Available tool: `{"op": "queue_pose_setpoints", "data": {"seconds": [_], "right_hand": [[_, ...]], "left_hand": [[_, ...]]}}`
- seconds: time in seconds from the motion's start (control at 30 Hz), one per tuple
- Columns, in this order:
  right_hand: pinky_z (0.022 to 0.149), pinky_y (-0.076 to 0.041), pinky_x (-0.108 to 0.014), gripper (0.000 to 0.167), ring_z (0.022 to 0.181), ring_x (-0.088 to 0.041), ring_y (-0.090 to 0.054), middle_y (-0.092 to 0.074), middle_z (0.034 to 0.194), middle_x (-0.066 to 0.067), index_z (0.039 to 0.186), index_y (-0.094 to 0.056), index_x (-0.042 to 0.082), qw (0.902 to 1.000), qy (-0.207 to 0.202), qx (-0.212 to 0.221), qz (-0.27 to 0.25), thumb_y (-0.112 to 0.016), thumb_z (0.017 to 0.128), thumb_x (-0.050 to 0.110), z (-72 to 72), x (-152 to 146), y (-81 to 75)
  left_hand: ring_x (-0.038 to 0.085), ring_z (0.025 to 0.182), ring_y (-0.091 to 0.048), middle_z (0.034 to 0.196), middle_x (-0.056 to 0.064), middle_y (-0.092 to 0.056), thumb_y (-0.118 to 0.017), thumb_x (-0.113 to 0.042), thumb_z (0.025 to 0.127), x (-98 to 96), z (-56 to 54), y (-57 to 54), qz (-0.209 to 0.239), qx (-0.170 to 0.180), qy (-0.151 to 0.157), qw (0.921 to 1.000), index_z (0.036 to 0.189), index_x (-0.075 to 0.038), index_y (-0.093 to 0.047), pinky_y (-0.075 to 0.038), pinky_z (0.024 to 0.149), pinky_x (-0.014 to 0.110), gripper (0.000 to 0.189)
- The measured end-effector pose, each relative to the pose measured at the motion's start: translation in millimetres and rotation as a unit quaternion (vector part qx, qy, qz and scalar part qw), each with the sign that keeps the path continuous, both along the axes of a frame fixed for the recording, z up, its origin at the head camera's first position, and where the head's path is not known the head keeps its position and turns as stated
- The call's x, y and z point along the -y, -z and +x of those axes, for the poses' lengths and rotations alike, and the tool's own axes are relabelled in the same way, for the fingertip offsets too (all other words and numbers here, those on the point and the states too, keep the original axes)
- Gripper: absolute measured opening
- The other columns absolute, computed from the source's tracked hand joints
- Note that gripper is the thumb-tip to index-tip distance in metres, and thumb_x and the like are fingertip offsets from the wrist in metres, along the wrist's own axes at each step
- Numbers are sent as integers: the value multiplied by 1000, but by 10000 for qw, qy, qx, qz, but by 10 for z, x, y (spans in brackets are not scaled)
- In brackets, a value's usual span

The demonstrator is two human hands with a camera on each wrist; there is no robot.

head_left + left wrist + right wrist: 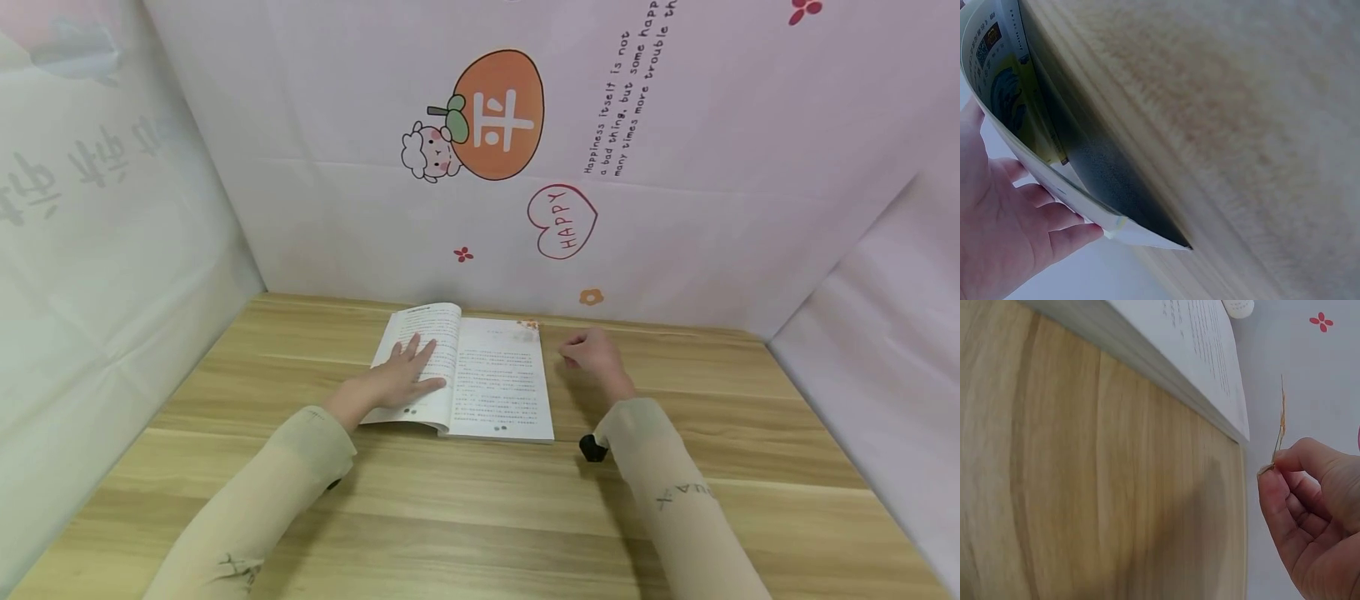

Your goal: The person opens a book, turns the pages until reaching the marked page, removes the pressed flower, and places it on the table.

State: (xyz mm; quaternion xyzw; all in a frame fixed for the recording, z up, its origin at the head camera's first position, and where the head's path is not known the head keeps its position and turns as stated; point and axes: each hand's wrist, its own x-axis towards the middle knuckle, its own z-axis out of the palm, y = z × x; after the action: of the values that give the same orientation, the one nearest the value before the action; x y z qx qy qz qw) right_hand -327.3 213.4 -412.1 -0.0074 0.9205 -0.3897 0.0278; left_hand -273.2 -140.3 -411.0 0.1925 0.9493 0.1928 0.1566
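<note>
A paperback book (501, 387) lies spread apart on the wooden table. My left hand (397, 379) rests on its left page with the fingers spread. In the left wrist view the left side of the book (1016, 144) bows up off the table, and the fingers lie along the page. To the right of the book, my right hand (596, 360) is raised a little over the table. Between thumb and forefinger it pinches a thin dried sprig (1282, 419), straw-coloured and pointing up in the right wrist view.
The wooden table (480, 517) reaches back to a white printed cloth (337, 233). Similar cloth hangs along the left side (112, 275) and the right side (885, 333). The book stands close to the table's back edge.
</note>
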Motion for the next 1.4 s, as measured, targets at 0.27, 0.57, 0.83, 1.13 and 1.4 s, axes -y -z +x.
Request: {"op": "queue_pose_setpoints", "data": {"seconds": [0.27,0.57,0.83,1.13,1.4], "right_hand": [[86,-49,-41,24,74,-16,-60,-67,67,0,91,-73,-8,10000,46,-26,57,-65,99,14,27,-239,-14],[87,-50,-46,25,75,-22,-64,-70,73,-11,92,-73,-8,9998,150,-19,111,-64,99,14,96,-481,-19],[73,-48,-34,23,65,-13,-56,-68,64,-1,81,-74,-5,9984,256,-101,491,-65,95,11,115,-627,34],[69,-47,-31,22,68,-13,-59,-70,69,-3,94,-76,-8,9967,472,-28,666,-64,88,10,192,-867,95],[68,-46,-31,22,62,-9,-56,-67,62,3,87,-76,-5,9941,693,19,839,-67,87,14,178,-1001,144]], "left_hand": [[56,149,6,167,26,9,-41,-54,108,13,-16,6,-21,20,34,10000,165,-7,-4,-15,114,74,83],[56,149,6,167,27,8,-43,-52,108,5,-1,-26,57,99,37,9999,165,-6,-5,-14,115,73,83],[55,149,6,167,27,8,-43,-52,108,9,0,-18,50,95,23,9999,165,-7,-5,-15,115,72,83],[55,149,7,167,27,9,-43,-52,108,17,-6,-1,93,97,27,9999,165,-7,-5,-14,114,74,83],[55,149,7,167,26,9,-43,-54,107,23,-21,32,57,59,37,10000,166,-8,-4,-15,112,76,84]]}}
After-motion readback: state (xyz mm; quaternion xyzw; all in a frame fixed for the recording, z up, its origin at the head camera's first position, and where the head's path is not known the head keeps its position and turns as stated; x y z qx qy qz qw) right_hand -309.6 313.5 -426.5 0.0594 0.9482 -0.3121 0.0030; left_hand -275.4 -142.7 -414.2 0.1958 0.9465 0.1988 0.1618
